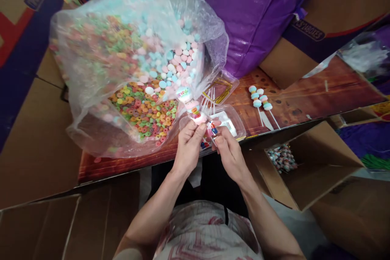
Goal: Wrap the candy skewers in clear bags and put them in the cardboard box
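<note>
Both my hands meet over the table's front edge. My left hand (189, 140) is closed, pinching the lower end of a marshmallow skewer (192, 107) in a clear printed wrapper, with pastel marshmallows and cereal rings inside. The fingers of my right hand (228, 146) are closed on a small printed piece (213, 129) in red, white and blue; whether it is joined to the wrapper I cannot tell. Just beyond my hands are a clear plastic tray (240, 124), several white sticks (209, 99) and gold twist ties (224, 91). Two unwrapped marshmallow skewers (257, 97) lie to the right.
A large clear bag (100, 134) of cereal rings (146, 107) and marshmallows (183, 59) spreads over the left of the wood-patterned table (292, 89). Behind stands a purple bag (243, 12). Below right, an open cardboard box (319, 170) holds a pile of small colourful pieces (282, 157).
</note>
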`<act>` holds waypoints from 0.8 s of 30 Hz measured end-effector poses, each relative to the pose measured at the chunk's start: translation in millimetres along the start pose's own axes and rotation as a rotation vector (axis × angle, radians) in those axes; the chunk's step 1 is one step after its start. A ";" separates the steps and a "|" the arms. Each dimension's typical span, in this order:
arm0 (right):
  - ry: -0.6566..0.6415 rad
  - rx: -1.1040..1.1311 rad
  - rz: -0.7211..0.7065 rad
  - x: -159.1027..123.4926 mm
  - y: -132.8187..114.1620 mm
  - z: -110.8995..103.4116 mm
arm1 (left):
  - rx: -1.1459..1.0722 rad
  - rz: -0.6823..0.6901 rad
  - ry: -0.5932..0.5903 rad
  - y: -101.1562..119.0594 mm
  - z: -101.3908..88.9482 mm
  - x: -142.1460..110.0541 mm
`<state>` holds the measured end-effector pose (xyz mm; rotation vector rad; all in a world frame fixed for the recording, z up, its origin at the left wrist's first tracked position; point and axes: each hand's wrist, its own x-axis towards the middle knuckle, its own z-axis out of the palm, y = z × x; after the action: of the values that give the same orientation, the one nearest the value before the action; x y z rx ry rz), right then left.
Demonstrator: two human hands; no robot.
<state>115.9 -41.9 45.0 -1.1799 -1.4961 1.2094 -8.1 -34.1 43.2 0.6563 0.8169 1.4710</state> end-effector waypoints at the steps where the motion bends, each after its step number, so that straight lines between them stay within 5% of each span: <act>1: -0.004 0.076 0.025 3.3 -0.5 3.0 | 0.022 0.007 -0.014 1.1 -3.0 -1.7; 3: -0.077 0.258 0.115 9.0 -1.5 8.8 | 0.036 -0.023 -0.082 6.9 -10.0 -5.2; 6: -0.392 0.366 0.198 19.7 -7.3 7.0 | -0.005 -0.076 -0.185 22.0 -18.9 -8.0; 9: -0.573 -0.084 0.001 46.6 -19.7 -11.9 | -0.072 0.004 -0.126 32.8 -21.3 -5.5; 12: -0.284 -1.018 -0.244 96.1 -29.3 -32.9 | -0.106 0.046 0.019 31.7 -19.8 0.3; 13: -0.235 -1.128 -0.249 115.2 -29.4 -37.3 | -0.111 0.018 0.046 29.3 -19.3 2.1; 18: -0.540 -1.353 -0.369 190.9 -4.1 -39.7 | -0.109 -0.169 0.054 13.8 -18.8 7.3; 24: -0.733 -1.428 -0.478 216.5 20.7 -34.2 | -0.140 -0.202 0.064 6.3 -21.7 14.8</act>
<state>111.8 178.2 42.3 -1.0212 -3.1925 0.0253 -30.3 -21.4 34.5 0.4118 0.7972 1.3561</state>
